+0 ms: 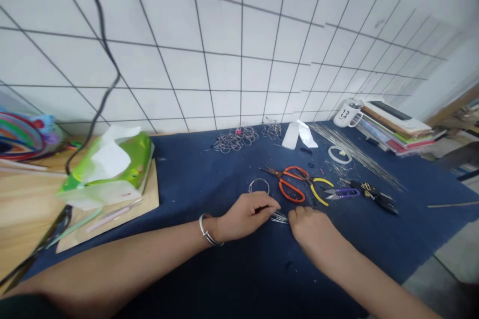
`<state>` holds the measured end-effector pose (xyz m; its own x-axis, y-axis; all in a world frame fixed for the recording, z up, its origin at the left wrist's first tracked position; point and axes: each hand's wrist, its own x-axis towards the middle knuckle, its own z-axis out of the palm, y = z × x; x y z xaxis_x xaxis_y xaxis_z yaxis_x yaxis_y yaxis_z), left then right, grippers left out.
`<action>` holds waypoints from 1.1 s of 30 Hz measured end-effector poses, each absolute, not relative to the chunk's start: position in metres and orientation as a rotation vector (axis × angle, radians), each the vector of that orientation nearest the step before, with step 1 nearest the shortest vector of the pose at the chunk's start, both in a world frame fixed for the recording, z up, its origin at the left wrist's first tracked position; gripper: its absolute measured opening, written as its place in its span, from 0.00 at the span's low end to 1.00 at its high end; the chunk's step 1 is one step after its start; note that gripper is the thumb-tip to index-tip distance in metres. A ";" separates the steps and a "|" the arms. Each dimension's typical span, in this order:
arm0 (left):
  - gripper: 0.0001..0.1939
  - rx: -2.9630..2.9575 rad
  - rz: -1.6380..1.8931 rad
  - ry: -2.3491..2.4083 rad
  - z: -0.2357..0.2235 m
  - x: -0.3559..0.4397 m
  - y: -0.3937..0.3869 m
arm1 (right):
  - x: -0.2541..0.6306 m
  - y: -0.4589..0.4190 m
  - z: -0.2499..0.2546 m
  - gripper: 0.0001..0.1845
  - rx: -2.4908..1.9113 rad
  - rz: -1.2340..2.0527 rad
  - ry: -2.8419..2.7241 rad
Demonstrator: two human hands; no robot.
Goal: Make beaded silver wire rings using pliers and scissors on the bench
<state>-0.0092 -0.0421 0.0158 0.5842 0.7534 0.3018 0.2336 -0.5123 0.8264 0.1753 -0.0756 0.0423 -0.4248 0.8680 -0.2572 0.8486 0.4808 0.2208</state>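
Note:
A small bundle of thin silver wires (pixel 280 217) spans the gap between my two hands, low over the dark blue cloth (pixel 194 179). My left hand (pixel 245 215), a silver bangle (pixel 206 231) at its wrist, is closed with thumb and fingertips pinched at the bundle's left end. On the opposite end, the curled fingers of my right hand (pixel 309 229) are closed on the wires; its fingertips are partly hidden. Just beyond my left hand lies a wire ring (pixel 259 180). Orange-handled scissors (pixel 292 190) and yellow-handled pliers (pixel 318 188) rest past my right hand.
Purple snips (pixel 343 193) and black pliers (pixel 374 196) lie to the right, near long straight wires (pixel 355 152). Tangled wire loops (pixel 235 139) sit by the tiled wall. A green tissue pack (pixel 138 159) stands left; a mug (pixel 346 115) and stacked books (pixel 400 132) stand back right.

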 end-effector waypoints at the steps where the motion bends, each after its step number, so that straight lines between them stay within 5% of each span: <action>1: 0.11 2.052 0.859 0.786 0.017 -0.009 -0.043 | 0.171 -0.074 0.038 0.10 1.482 0.106 2.369; 24: 0.12 1.710 0.981 0.886 0.012 -0.009 -0.041 | 0.193 -0.062 0.041 0.09 1.556 0.011 2.568; 33: 0.15 1.631 1.053 0.759 0.013 -0.007 -0.046 | 0.193 -0.067 0.050 0.07 1.805 -0.597 2.938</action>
<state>-0.0068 -0.0465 0.0126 0.4221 0.8647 0.2724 -0.0152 -0.2937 0.9558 0.1927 -0.0671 0.0497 -0.4212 0.8985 0.1239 0.7790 0.4283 -0.4580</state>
